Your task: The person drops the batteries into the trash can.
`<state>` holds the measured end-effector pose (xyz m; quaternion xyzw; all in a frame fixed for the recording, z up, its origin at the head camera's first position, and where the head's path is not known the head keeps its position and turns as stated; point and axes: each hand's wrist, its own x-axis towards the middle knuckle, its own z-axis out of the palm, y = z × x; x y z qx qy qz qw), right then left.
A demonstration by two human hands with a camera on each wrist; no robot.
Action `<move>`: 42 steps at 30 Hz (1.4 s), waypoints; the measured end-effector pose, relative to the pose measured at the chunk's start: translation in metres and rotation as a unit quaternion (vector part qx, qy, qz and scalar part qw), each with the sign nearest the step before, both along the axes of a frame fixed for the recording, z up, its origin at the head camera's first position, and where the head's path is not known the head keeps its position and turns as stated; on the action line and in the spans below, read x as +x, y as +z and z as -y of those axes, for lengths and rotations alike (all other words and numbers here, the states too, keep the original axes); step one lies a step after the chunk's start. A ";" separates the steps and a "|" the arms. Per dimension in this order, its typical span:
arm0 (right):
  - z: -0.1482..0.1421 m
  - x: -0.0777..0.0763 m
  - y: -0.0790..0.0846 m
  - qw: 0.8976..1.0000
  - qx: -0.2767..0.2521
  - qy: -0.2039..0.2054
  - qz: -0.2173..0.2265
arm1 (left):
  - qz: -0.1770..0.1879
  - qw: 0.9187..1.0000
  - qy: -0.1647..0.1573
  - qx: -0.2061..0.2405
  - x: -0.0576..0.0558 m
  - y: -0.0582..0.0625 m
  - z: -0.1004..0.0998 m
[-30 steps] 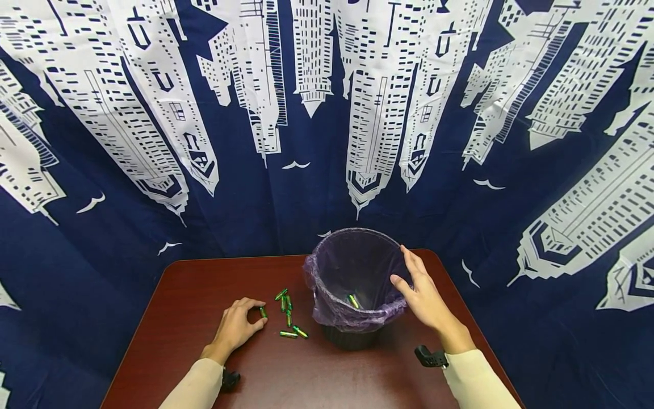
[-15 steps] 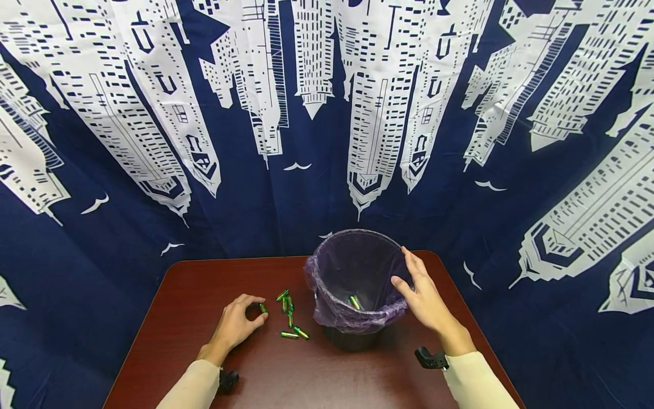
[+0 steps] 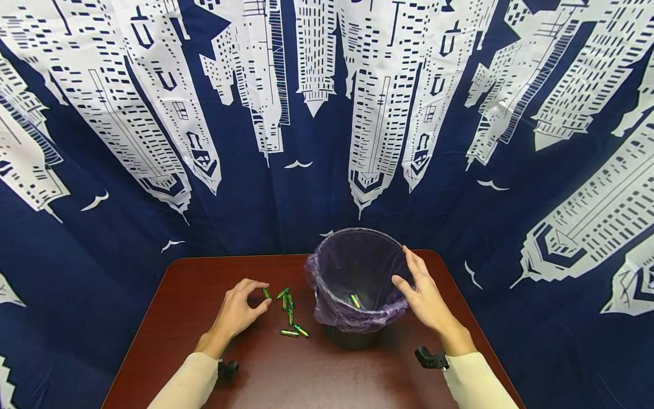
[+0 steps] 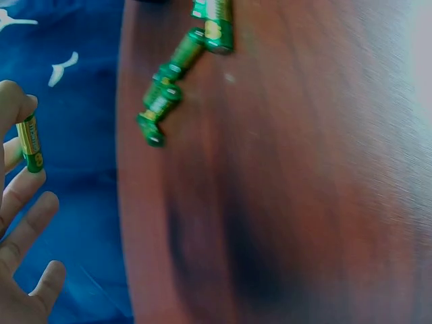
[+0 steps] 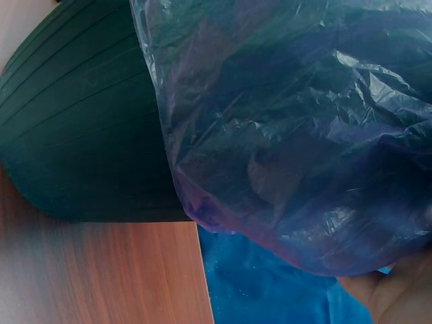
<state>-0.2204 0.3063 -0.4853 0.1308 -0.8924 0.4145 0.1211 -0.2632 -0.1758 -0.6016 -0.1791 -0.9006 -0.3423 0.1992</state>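
Observation:
My left hand (image 3: 236, 311) pinches a green and gold battery (image 4: 30, 143) between thumb and fingertips, and the other fingers spread away from it. To its right, several matching batteries (image 3: 290, 317) lie loosely grouped on the table. A dark trash can (image 3: 352, 339) stands right of them, lined with a translucent purple bag (image 5: 290, 128) folded over its rim. One battery (image 3: 355, 301) shows inside the can. My right hand (image 3: 428, 301) holds the can's right rim, thumb on the inner side and fingers along the edge; in the right wrist view, only part of this hand shows.
The reddish-brown wooden table (image 3: 204, 278) has its far edge close to a blue curtain (image 3: 245, 216) printed with white buildings. Black wrist straps (image 3: 431, 359) sit below both hands.
My left hand has moved away from me and slightly right, taking the battery up from its earlier spot on the table. My right hand stays at the can's rim.

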 end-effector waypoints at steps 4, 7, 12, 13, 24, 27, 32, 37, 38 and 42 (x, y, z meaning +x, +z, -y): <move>0.000 0.001 0.001 1.000 -0.002 -0.001 -0.001 | -0.033 0.999 -0.013 0.004 -0.003 0.015 -0.007; 0.000 0.001 0.001 1.000 -0.002 0.000 -0.001 | -0.051 0.999 -0.018 0.007 -0.004 0.028 -0.012; 0.000 0.001 -0.001 1.000 -0.001 0.003 0.000 | -0.075 0.997 -0.025 0.009 -0.006 0.048 -0.020; -0.001 0.001 -0.001 1.000 -0.001 0.003 0.000 | -0.083 0.996 -0.029 0.010 -0.007 0.052 -0.022; -0.003 0.002 -0.002 1.000 0.000 -0.003 -0.006 | -0.110 0.992 -0.063 0.026 -0.011 0.109 -0.052; -0.004 0.002 -0.002 1.000 0.000 -0.004 -0.006 | -0.116 0.990 -0.073 0.025 -0.011 0.123 -0.060; -0.004 0.001 -0.001 1.000 0.000 -0.002 -0.004 | -0.133 0.987 -0.083 0.023 -0.012 0.142 -0.071; -0.003 0.001 -0.001 1.000 0.001 -0.001 -0.006 | -0.140 0.986 -0.093 0.022 -0.013 0.157 -0.080; -0.003 0.001 -0.001 1.000 0.002 -0.001 -0.005 | -0.142 0.985 -0.095 0.021 -0.013 0.160 -0.082; -0.001 0.001 -0.001 1.000 0.003 0.002 -0.002 | -0.151 0.983 -0.104 0.018 -0.014 0.172 -0.090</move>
